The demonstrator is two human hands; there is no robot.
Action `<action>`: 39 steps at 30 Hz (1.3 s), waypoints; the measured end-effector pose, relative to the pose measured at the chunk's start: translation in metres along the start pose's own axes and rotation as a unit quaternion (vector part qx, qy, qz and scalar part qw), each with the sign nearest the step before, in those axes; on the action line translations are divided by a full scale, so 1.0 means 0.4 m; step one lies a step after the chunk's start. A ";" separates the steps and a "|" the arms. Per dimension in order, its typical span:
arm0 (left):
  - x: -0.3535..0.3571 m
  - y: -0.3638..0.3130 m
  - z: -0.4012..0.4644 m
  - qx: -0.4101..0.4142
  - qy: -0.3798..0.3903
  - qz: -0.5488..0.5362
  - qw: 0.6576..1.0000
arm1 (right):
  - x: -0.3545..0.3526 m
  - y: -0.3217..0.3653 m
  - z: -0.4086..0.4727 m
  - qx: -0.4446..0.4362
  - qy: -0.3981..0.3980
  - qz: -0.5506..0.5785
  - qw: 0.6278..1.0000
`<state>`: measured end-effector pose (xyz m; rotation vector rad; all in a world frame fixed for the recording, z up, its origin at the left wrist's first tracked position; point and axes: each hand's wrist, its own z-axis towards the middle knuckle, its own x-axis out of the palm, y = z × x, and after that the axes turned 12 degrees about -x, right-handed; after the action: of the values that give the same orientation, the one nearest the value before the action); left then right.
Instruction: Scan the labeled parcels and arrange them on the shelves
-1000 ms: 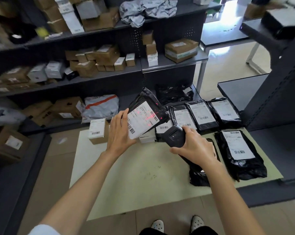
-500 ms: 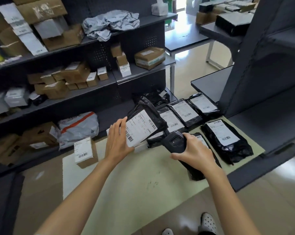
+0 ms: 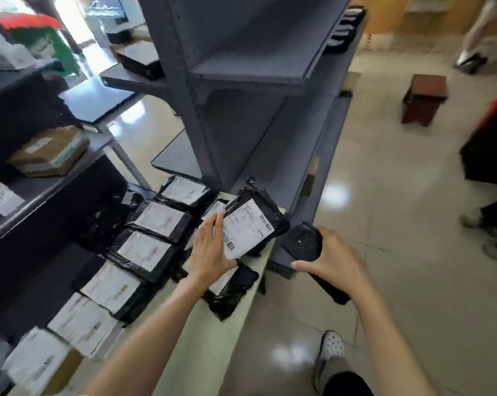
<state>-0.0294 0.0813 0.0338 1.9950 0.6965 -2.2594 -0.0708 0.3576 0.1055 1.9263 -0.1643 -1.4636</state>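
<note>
The left hand holds a black parcel by its lower left edge, thumb across the white label, lifted above the pale mat. The right hand curls around a black scanner, just beside the parcel's right edge. More labeled black parcels lie in a row on the mat. A grey shelf unit stands directly behind.

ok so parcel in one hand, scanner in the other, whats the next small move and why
Probably lift the parcel onto the grey shelf ahead. The left hand holds it label up, the right hand holds the scanner off to the side, not aimed at the label, and the view faces bare shelves.
</note>
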 end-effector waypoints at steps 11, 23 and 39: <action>0.256 -0.640 0.338 0.166 0.046 -0.058 0.983 | -0.338 -0.477 0.067 0.143 -0.107 0.033 0.983; 0.412 -1.144 0.731 0.188 0.038 -0.073 0.979 | -0.720 -0.863 0.387 0.143 -0.126 -0.003 0.982; 0.522 -1.515 1.731 0.185 0.015 -0.059 0.981 | -1.138 -1.136 1.297 0.110 -0.151 0.010 0.982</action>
<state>-0.9058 0.4296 0.0619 2.1964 0.4299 -2.5951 -0.8280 0.6865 0.1387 1.8522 -0.5010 -1.7799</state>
